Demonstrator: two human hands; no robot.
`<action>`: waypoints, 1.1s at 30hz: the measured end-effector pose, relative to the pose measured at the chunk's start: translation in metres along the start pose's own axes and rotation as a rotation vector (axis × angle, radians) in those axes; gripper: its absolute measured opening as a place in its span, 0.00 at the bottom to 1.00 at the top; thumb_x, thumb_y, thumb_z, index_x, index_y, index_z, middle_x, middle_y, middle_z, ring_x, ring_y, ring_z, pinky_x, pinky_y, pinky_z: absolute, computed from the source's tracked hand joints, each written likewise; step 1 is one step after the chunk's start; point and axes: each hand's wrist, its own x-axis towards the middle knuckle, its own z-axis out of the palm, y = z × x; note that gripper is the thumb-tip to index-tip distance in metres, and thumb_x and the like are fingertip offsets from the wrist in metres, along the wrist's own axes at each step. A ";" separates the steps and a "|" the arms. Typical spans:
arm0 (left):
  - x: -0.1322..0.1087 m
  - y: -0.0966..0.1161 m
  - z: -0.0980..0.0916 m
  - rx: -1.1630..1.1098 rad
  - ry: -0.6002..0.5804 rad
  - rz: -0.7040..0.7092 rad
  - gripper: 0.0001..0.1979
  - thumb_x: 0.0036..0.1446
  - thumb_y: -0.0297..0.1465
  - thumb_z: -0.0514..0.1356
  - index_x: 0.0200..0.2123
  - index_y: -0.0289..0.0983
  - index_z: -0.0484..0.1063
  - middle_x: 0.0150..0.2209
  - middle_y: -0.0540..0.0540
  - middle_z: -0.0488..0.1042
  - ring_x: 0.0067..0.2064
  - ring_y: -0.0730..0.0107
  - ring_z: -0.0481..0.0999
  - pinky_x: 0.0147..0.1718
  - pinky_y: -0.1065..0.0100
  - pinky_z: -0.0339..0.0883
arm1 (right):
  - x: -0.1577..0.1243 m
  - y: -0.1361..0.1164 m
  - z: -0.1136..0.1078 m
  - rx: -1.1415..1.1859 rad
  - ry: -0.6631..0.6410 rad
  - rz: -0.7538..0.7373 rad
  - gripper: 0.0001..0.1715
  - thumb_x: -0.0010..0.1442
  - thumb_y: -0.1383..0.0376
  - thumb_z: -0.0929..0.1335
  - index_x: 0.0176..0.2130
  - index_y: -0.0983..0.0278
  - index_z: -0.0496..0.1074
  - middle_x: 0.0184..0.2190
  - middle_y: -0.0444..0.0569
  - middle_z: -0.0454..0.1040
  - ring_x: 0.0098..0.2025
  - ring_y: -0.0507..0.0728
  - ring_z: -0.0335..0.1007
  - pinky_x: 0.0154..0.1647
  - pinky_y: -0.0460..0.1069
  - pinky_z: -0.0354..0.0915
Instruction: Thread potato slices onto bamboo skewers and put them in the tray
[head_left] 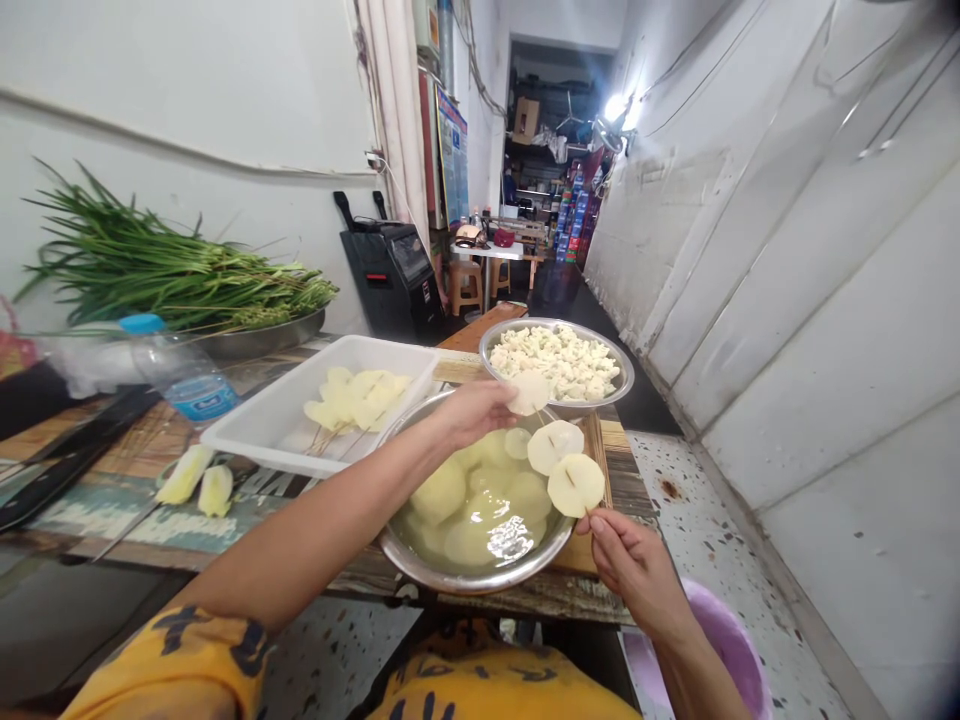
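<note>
My right hand (630, 555) pinches the lower end of a thin skewer, on which two round pale potato slices (576, 486) are threaded. Between the fingers of my left hand (484, 408) is another potato slice (529, 392), at the skewer's upper end; whether the tip goes through it I cannot tell. Both hands are above a steel bowl (480, 585) of cloudy water holding peeled potatoes (441, 492) and slices. Left of the bowl, a white plastic tray (259, 425) contains several skewered potato slices (360, 398).
Behind the bowl stands a basin of cauliflower pieces (559, 360). At left are a water bottle (187, 375), a black-handled knife (67, 460), two small pale vegetable pieces (184, 475) and a heap of green chives (172, 265). A purple tub (727, 640) sits low at right.
</note>
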 end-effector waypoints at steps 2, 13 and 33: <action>0.000 0.000 0.001 0.015 0.019 0.022 0.06 0.55 0.22 0.56 0.28 0.28 0.73 0.27 0.40 0.77 0.25 0.72 0.75 0.24 0.74 0.68 | 0.001 0.000 -0.002 0.020 -0.029 0.002 0.17 0.63 0.54 0.63 0.34 0.67 0.68 0.15 0.33 0.47 0.16 0.44 0.38 0.15 0.42 0.39; -0.004 -0.005 0.007 0.064 0.079 0.156 0.04 0.51 0.24 0.59 0.27 0.29 0.73 0.27 0.42 0.76 0.26 0.72 0.74 0.27 0.72 0.68 | 0.001 -0.004 -0.012 0.289 -0.149 0.115 0.14 0.62 0.57 0.65 0.33 0.66 0.69 0.14 0.32 0.47 0.13 0.42 0.36 0.12 0.39 0.39; -0.004 -0.004 0.007 -0.030 0.100 0.094 0.04 0.52 0.23 0.60 0.26 0.29 0.73 0.26 0.41 0.76 0.26 0.74 0.75 0.25 0.74 0.70 | -0.005 -0.001 -0.010 -0.136 0.010 -0.067 0.18 0.62 0.55 0.63 0.37 0.68 0.72 0.15 0.36 0.50 0.17 0.47 0.44 0.16 0.43 0.45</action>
